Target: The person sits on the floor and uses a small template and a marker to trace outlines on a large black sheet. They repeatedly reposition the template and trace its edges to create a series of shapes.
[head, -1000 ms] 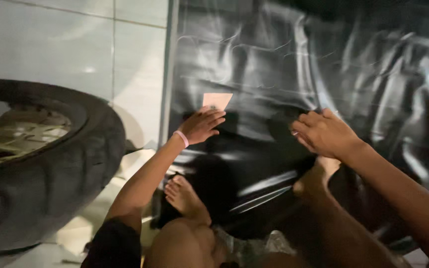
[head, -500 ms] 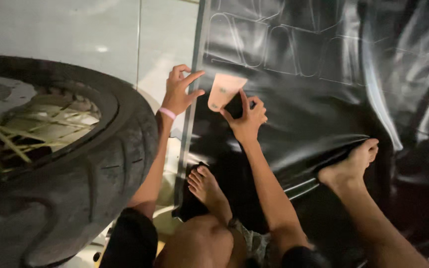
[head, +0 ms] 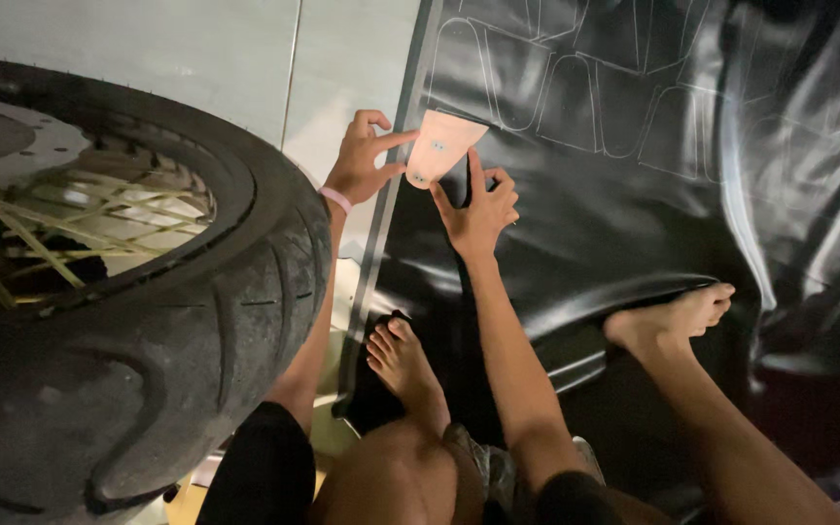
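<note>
We see a pale card template (head: 442,146) lying flat near the left edge of a black sheet (head: 634,224) (faint traced outlines show above it), our left hand (head: 362,160) pinching its left edge, our right hand (head: 478,204) spread, pressing its lower edge, beside a motorcycle tyre (head: 196,321).

Glossy black sheet (head: 634,224) with thin white outlines; pale peach template (head: 441,146); pink wristband (head: 336,198); black tyre (head: 196,321), yellow spokes (head: 70,219); white tiles (head: 196,49).
</note>
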